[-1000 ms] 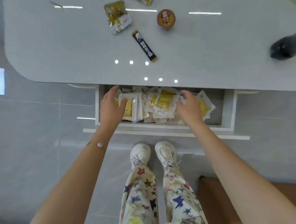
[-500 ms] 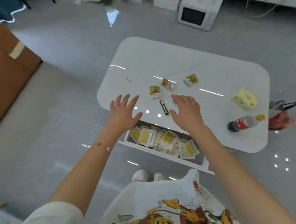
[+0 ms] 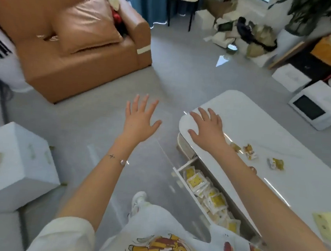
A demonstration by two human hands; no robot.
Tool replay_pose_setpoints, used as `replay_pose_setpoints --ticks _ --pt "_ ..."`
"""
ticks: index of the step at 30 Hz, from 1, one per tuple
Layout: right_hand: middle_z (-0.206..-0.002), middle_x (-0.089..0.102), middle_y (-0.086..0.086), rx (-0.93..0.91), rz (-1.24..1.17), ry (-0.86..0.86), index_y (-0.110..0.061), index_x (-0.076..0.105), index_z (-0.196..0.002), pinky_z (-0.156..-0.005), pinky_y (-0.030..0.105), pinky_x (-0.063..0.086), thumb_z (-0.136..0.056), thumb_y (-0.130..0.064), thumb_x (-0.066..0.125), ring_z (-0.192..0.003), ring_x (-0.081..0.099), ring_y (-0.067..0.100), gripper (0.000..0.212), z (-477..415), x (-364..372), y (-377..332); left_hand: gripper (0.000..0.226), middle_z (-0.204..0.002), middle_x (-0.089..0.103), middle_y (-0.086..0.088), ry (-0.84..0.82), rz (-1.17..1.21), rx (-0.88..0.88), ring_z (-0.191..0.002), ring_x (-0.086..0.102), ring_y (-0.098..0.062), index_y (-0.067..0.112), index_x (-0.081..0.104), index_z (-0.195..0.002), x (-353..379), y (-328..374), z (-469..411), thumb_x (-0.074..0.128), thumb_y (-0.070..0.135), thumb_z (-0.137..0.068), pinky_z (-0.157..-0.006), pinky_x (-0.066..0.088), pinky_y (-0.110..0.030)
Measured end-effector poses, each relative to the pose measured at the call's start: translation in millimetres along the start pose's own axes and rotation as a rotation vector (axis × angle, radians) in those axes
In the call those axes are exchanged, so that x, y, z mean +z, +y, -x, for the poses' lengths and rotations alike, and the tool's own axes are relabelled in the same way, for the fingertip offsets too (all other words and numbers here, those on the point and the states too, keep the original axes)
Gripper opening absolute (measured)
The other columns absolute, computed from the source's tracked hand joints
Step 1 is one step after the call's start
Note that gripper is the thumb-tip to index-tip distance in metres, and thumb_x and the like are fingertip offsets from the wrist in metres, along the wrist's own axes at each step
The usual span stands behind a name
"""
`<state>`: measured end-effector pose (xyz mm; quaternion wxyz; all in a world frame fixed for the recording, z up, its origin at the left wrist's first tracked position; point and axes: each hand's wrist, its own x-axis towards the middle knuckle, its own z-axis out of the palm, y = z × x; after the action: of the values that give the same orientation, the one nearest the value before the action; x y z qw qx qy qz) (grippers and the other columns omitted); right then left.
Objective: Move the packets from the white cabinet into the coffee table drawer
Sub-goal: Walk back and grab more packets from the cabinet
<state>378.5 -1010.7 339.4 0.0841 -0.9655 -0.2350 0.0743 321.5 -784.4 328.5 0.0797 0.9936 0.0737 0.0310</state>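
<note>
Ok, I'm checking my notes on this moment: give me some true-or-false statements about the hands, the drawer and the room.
1. The left hand and the right hand both hold nothing. True.
2. The drawer of the white rounded coffee table is closed. False: it is open, with yellow-and-white packets inside.
3. The left hand is over the tabletop. False: it is over the grey floor.
4. A white microwave sits on the floor. True.
</note>
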Motion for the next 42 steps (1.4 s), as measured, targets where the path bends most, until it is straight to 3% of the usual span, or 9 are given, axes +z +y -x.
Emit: replay_pose_setpoints --ticks 5,11,18,29,36,42 --pt "-0.155 0.025 0.006 -0.212 0.017 -0.026 -0.026 0.03 -0.147 -0.116 0.044 0.008 -0.093 -0.037 0.051 -0.145 0.013 0.031 0.059 -65.4 7.2 -106.3 0.069 -0.161 0.008 -0.005 0.005 -0.013 -0.201 -0.148 -0.002 -0.032 0.032 0.014 -0.153 -11.6 -99.0 37.3 0.04 0.056 -0.094 -0.117 -0.004 -0.051" --pt "-0.156 0.025 0.004 -0.427 0.023 -0.12 -0.026 0.029 -0.148 -0.114 0.043 0.014 -0.094 -0.037 0.052 -0.145 0.013 0.03 0.06 -123.0 33.3 -239.4 0.069 -0.161 0.007 -0.004 -0.004 -0.013 -0.474 -0.148 -0.003 -0.031 0.033 0.011 -0.153 -26.5 -220.7 79.5 0.04 0.056 -0.094 -0.117 -0.004 -0.051" --pt "-0.155 0.026 0.003 -0.63 -0.005 -0.159 -0.025 0.028 -0.148 -0.113 0.043 0.018 -0.095 -0.039 0.051 -0.145 0.014 0.03 0.061 -183.5 49.8 -352.6 0.069 -0.162 0.005 -0.004 0.034 0.024 -0.677 -0.148 -0.005 -0.03 0.033 0.01 -0.153 -44.3 -320.0 95.5 0.04 0.056 -0.094 -0.118 -0.003 -0.05" --pt "-0.151 0.032 0.0 -0.846 0.037 -0.236 -0.025 0.029 -0.147 -0.109 0.042 0.023 -0.093 -0.04 0.052 -0.139 0.025 0.027 0.061 -313.0 87.7 -471.5 0.068 -0.161 0.011 -0.006 -0.006 0.018 -0.941 -0.147 0.0 -0.03 0.03 0.011 -0.153 -37.7 -433.9 58.8 0.037 0.054 -0.095 -0.116 -0.002 -0.053" --pt "-0.149 0.035 -0.001 -1.105 0.153 -0.358 -0.028 0.028 -0.148 -0.109 0.04 0.023 -0.092 -0.039 0.052 -0.137 0.026 0.025 0.062 -413.2 94.4 -558.6 0.066 -0.16 0.011 -0.005 -0.038 0.085 -1.182 -0.147 0.002 -0.03 0.028 0.015 -0.153 -50.9 -500.5 13.9 0.036 0.055 -0.096 -0.117 0.002 -0.052" --pt "-0.148 0.037 0.002 -1.301 0.14 -0.409 -0.024 0.03 -0.148 -0.109 0.042 0.024 -0.092 -0.029 0.052 -0.136 0.027 0.028 0.06 -458.7 94.9 -667.3 0.064 -0.161 0.009 -0.002 -0.039 0.131 -1.42 -0.148 0.0 -0.028 0.031 0.014 -0.152 -65.7 -541.5 26.3 0.035 0.056 -0.096 -0.117 0.0 -0.05"
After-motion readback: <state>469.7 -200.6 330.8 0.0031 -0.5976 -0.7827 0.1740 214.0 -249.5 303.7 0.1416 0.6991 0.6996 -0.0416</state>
